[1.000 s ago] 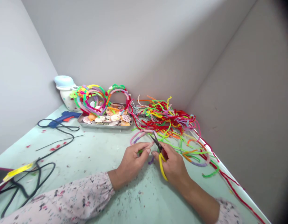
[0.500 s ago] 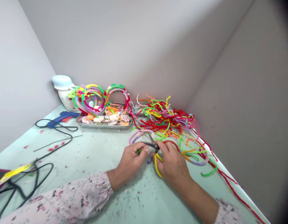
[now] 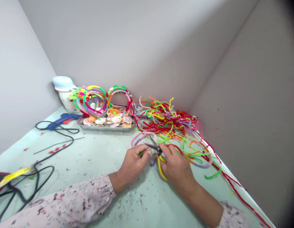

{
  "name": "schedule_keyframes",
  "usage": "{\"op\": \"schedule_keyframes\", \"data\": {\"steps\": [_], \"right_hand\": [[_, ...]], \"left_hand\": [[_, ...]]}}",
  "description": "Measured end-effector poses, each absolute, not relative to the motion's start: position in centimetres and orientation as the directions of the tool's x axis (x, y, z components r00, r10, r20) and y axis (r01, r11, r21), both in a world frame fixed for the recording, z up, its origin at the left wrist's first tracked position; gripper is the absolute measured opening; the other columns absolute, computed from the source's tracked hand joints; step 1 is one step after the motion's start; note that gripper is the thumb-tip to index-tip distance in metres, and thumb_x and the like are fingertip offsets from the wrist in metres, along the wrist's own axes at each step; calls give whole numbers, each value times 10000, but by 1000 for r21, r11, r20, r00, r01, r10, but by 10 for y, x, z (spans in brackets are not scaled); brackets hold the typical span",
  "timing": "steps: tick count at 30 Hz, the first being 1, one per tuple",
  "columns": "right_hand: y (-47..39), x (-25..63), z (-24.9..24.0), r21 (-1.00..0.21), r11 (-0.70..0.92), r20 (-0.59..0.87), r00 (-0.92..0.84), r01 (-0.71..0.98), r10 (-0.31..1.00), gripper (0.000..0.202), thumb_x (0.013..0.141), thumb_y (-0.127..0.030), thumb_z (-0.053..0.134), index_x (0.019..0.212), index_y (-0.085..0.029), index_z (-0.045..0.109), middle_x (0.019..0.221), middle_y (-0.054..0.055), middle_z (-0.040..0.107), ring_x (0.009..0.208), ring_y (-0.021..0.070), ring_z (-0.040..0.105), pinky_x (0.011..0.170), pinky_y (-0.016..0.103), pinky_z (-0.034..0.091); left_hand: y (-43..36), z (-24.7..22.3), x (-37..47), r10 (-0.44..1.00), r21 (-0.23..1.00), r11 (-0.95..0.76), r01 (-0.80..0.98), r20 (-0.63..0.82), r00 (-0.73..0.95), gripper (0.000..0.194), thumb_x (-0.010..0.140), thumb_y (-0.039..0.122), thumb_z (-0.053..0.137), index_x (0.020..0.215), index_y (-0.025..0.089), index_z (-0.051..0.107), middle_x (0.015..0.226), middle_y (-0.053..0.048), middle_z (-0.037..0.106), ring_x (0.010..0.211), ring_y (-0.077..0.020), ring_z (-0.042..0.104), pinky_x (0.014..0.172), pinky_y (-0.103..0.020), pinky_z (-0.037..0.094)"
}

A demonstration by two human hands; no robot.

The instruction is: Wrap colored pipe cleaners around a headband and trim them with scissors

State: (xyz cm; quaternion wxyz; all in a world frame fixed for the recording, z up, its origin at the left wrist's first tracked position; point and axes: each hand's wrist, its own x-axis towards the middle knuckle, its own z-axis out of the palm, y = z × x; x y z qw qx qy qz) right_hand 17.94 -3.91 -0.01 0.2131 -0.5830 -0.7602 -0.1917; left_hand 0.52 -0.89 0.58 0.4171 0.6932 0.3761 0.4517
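My right hand is closed round the handles of a pair of scissors, one yellow, one red. The dark blades are spread and point left toward my other hand. Pinched between the thumb and fingers of my left hand is a green pipe cleaner, mostly hidden by the fingers. Its end lies close to the lower blade; whether they touch I cannot tell. Just beyond the blades rests a pink and purple fuzzy headband. A pink, red and purple fuzzy band lies right of my right hand.
A heap of pipe cleaners lies at the back right. A metal tray of seashells carries decorated headbands. Left of it are a white jar and a blue glue gun. A black cord runs down the left side.
The scissor blades have shifted very slightly, and the upper blade points a little more to the left. Both hands hold nearly the same place.
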Motion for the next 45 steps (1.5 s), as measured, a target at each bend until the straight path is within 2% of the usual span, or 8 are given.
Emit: {"op": "schedule_keyframes", "data": {"steps": [14,21,24,27,30,39,42,45], "right_hand": [[-38,180,-3,-65,274,540,-197,959,818,295,911,-347,544,1152,-190,610,864,56,638,784,189,617,582,254,425],[-34,180,-10,-358,295,499,-86,886,862,348,920,-392,527,1175,-161,580,897,59,648,724,170,605,642,271,481],[-34,181,-8,-415,264,482,-35,871,876,358,904,-400,546,1181,-175,566,883,50,624,737,181,595,638,284,482],[-35,181,-6,-393,283,495,-58,875,867,388,890,-386,556,1217,-177,541,953,73,604,811,206,590,679,311,494],[-37,180,-6,-307,309,509,-119,900,852,388,879,-354,561,1223,-175,543,963,85,586,863,231,580,700,331,495],[-36,181,-6,-61,282,541,-205,958,816,387,830,-245,599,1209,-170,576,865,68,573,790,234,573,638,314,464],[-35,183,-7,-97,279,518,-191,955,834,346,859,-233,572,1201,-190,587,874,65,604,777,222,594,609,293,452],[-33,184,-7,-327,297,484,-112,897,868,311,883,-254,549,1182,-183,593,909,70,650,766,203,611,642,284,465]], "left_hand": [[-10,6,6,901,924,-360,131,308,305,193,903,256,527,890,167,699,868,-29,711,818,-162,631,767,-267,484],[-9,1,6,897,919,-377,112,333,290,252,903,276,542,1080,188,699,1096,-63,717,1003,-197,652,900,-327,499],[-9,1,5,898,921,-375,106,332,289,275,903,278,544,1120,189,687,1146,-72,703,1047,-205,644,927,-341,495],[-9,3,6,907,924,-364,121,322,272,249,894,268,552,1075,174,696,1090,-72,717,1008,-206,652,907,-337,499],[-11,6,6,900,922,-366,125,317,298,206,901,255,535,984,170,704,985,-54,726,914,-187,655,839,-306,505],[-9,9,6,901,926,-356,123,305,309,185,900,249,539,932,173,705,893,-32,720,851,-173,646,798,-287,499],[-10,7,6,904,929,-350,118,303,302,194,896,257,548,956,169,709,923,-40,727,881,-182,654,823,-300,503],[-10,4,6,903,925,-360,122,313,293,235,894,267,557,1053,177,704,1040,-53,727,954,-191,656,862,-311,501]]}}
